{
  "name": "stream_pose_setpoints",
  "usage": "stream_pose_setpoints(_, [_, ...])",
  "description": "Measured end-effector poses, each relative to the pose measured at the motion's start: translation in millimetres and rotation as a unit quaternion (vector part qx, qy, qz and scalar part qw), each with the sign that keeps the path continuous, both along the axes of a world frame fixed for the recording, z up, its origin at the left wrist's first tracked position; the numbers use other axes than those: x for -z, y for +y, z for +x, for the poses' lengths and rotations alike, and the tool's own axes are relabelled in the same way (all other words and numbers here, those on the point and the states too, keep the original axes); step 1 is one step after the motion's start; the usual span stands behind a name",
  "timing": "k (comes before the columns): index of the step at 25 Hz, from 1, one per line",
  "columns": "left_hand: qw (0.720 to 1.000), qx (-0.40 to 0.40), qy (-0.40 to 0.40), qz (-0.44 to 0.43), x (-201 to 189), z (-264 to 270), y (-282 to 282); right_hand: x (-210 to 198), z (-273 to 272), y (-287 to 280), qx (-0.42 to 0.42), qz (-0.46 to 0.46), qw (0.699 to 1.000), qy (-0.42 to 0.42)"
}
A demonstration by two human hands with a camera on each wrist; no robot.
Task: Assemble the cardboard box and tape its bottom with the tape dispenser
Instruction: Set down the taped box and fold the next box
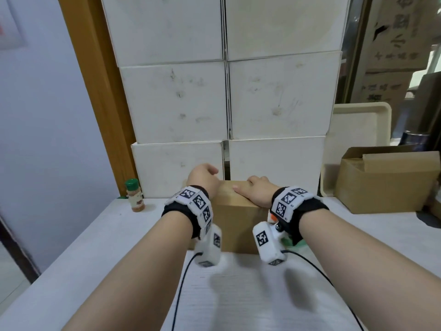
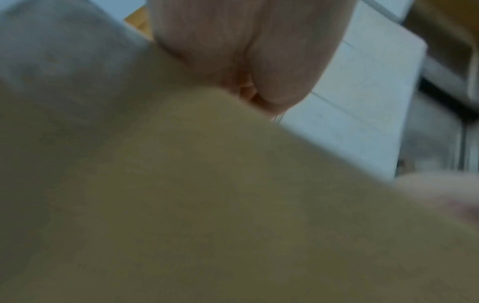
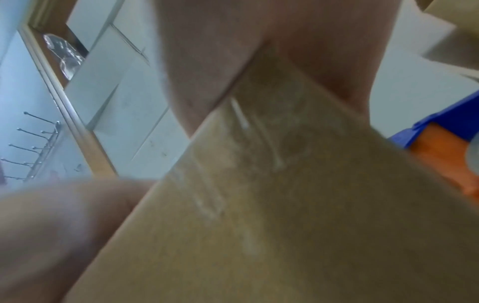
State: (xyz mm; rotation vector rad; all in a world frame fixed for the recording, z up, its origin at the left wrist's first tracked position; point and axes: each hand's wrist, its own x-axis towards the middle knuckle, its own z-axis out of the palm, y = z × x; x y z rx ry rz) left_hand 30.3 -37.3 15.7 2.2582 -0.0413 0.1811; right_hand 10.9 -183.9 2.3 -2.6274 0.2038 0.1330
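Hands meet on a plain brown cardboard box [image 1: 235, 218] standing on a pale white tabletop [image 1: 250, 295], just in front of a wall of stacked white cartons [image 1: 224, 101]. The right hand [image 1: 256, 191] lies flat on the box's top, fingers straight, over a strip of clear tape [image 3: 249, 155] seen in the right wrist view. The left hand [image 1: 202, 177] sits at the box's left top corner; whether it grips cannot be told. A green-capped spice bottle [image 1: 134, 195] stands left, an open brown carton [image 1: 386, 180] right.
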Motion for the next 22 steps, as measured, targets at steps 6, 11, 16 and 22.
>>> stream_pose_setpoints(6, [0.939,-0.001,0.005,0.345,7.8,4.0,-4.9,-21.9,-2.3,-5.9,-0.028,-0.081,0.996,0.033])
stream_pose_setpoints(11, [0.931,0.017,0.027,0.363,18.5,7.7,-10.6,-20.1,0.1,13.5,-0.013,-0.135,0.991,0.001])
stream_pose_setpoints(16, [0.921,0.018,0.054,0.385,15.4,8.3,-10.6,-25.1,-23.9,28.9,-0.037,-0.169,0.985,0.015])
stream_pose_setpoints(22, [0.911,0.034,0.055,0.408,12.6,9.1,-12.8,-21.5,-13.7,24.0,-0.037,-0.161,0.986,-0.004])
